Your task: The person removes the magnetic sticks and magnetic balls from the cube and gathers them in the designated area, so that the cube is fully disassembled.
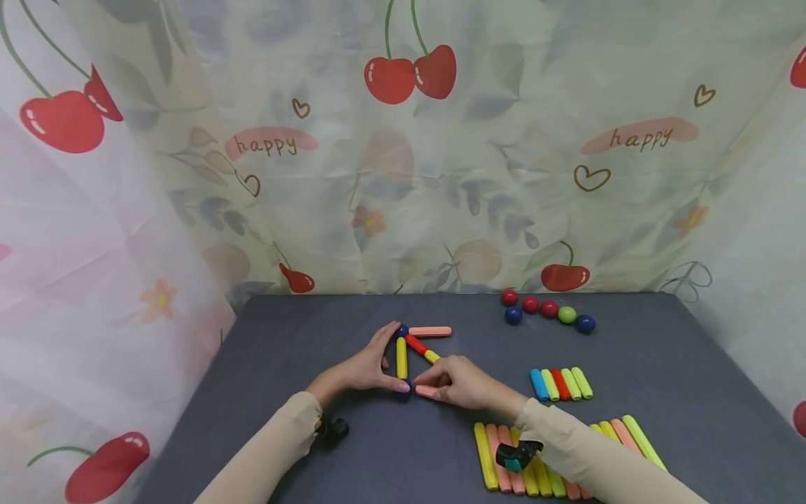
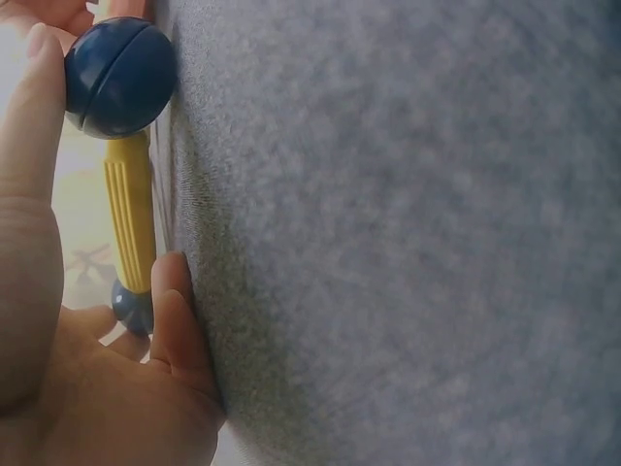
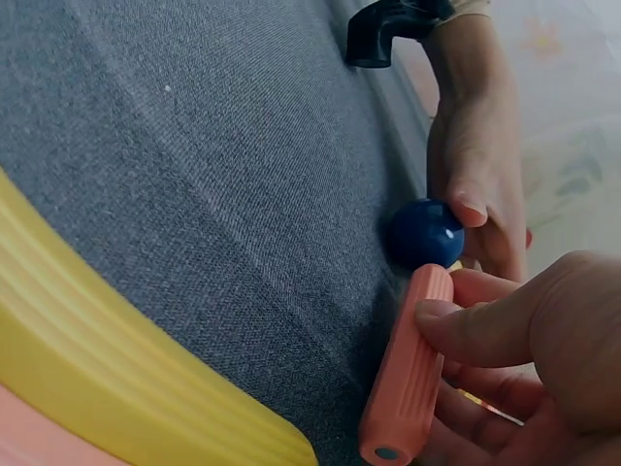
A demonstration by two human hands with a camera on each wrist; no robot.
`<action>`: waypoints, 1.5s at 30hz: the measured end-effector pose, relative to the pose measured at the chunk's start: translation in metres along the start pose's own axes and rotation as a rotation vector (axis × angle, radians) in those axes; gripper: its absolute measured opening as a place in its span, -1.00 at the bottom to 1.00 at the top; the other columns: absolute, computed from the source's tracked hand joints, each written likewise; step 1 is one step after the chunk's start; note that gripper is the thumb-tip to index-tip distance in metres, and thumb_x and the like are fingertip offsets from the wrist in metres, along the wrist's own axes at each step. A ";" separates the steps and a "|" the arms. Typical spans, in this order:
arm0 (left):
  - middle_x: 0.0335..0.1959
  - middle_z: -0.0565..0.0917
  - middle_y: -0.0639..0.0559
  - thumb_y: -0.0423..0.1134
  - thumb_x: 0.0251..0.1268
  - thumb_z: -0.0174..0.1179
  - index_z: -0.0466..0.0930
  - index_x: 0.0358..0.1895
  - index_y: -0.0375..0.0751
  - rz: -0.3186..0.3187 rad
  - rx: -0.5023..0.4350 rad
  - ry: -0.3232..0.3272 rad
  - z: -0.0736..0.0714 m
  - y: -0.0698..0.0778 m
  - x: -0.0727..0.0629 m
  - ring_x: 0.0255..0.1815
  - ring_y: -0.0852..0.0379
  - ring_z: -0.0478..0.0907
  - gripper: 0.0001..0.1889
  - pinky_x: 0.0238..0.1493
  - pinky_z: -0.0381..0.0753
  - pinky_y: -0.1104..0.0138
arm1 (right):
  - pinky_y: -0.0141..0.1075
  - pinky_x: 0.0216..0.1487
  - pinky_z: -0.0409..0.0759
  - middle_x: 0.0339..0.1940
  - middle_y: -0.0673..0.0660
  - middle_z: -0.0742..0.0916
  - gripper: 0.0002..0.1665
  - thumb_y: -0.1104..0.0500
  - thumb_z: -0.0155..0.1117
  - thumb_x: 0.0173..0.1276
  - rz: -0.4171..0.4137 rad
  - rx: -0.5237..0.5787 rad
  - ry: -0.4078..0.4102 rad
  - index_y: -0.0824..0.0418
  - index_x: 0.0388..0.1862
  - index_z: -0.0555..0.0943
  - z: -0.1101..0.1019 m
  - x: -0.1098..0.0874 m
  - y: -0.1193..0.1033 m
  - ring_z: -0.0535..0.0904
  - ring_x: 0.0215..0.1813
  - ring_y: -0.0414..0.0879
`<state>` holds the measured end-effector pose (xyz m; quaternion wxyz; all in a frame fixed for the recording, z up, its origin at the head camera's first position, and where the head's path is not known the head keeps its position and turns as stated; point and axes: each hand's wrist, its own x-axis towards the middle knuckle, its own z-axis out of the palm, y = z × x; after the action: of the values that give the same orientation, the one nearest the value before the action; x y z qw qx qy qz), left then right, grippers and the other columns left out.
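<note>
A near blue ball (image 2: 121, 78) and a far blue ball (image 1: 402, 330) cap the ends of a yellow stick (image 1: 401, 358) on the dark table. My left hand (image 1: 365, 365) spans this piece, its thumb pressed to the near ball and its fingertips at the far one. Between thumb and fingers, my right hand (image 1: 462, 381) pinches a pink stick (image 3: 409, 364) with a grey disc in its end. The other end of that stick is right at the near ball. From the far ball run another pink stick (image 1: 431, 331) and a red stick (image 1: 416, 344), followed by a short yellow piece (image 1: 432, 356).
Several red, blue and green balls (image 1: 549, 309) lie at the back right. Short coloured sticks (image 1: 559, 384) form a row in front of them. Longer sticks (image 1: 491, 458) lie side by side under my right forearm. A patterned curtain (image 1: 403, 175) surrounds the table (image 1: 378, 455).
</note>
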<state>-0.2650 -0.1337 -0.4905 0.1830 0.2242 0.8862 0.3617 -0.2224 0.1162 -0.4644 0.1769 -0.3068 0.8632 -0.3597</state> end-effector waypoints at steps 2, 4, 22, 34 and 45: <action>0.64 -0.22 -0.10 0.23 -0.04 0.48 -0.33 0.63 0.00 -0.001 0.009 0.001 0.000 0.000 0.000 -0.14 0.14 0.44 0.32 -0.10 0.51 0.35 | -0.42 -0.28 0.58 -0.08 0.03 0.75 -0.59 0.33 0.28 0.36 0.010 0.017 -0.004 0.06 0.15 0.70 0.000 -0.001 0.000 0.61 -0.20 -0.20; 0.64 -0.22 -0.10 0.23 -0.04 0.48 -0.33 0.62 0.00 0.000 0.016 0.000 0.000 0.000 0.000 -0.15 0.14 0.43 0.32 -0.12 0.50 0.37 | -0.39 -0.28 0.58 -0.05 0.05 0.74 -0.57 0.35 0.24 0.37 0.022 0.050 -0.011 0.07 0.18 0.68 -0.001 -0.003 -0.001 0.60 -0.20 -0.17; 0.65 -0.25 -0.07 0.20 -0.01 0.47 -0.33 0.63 0.06 -0.015 -0.006 0.002 0.002 0.003 -0.003 -0.07 0.13 0.46 0.29 -0.04 0.53 0.32 | -0.28 -0.25 0.62 -0.17 0.14 0.69 -0.58 0.23 0.38 0.27 0.203 0.378 0.059 0.23 0.11 0.56 -0.007 -0.036 0.004 0.62 -0.35 -0.10; 0.64 -0.21 -0.11 0.21 -0.05 0.49 -0.33 0.63 0.03 -0.009 0.020 0.012 0.001 0.003 -0.002 -0.18 0.14 0.45 0.32 -0.13 0.50 0.34 | -0.27 -0.25 0.59 -0.16 0.15 0.66 -0.56 0.18 0.40 0.28 0.254 0.475 0.075 0.27 0.09 0.53 -0.003 -0.062 0.016 0.61 -0.34 -0.10; 0.64 -0.22 -0.08 0.22 -0.03 0.48 -0.33 0.63 0.05 -0.012 0.014 0.004 0.001 0.004 -0.002 -0.15 0.13 0.45 0.31 -0.09 0.51 0.32 | -0.37 -0.19 0.54 -0.19 0.03 0.67 -0.64 0.04 0.39 0.32 0.260 0.281 0.054 0.12 0.06 0.64 0.004 -0.076 0.019 0.54 -0.18 -0.11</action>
<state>-0.2614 -0.1321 -0.4882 0.1821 0.2193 0.8904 0.3550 -0.1706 0.1743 -0.4744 0.2398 -0.1554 0.8412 -0.4590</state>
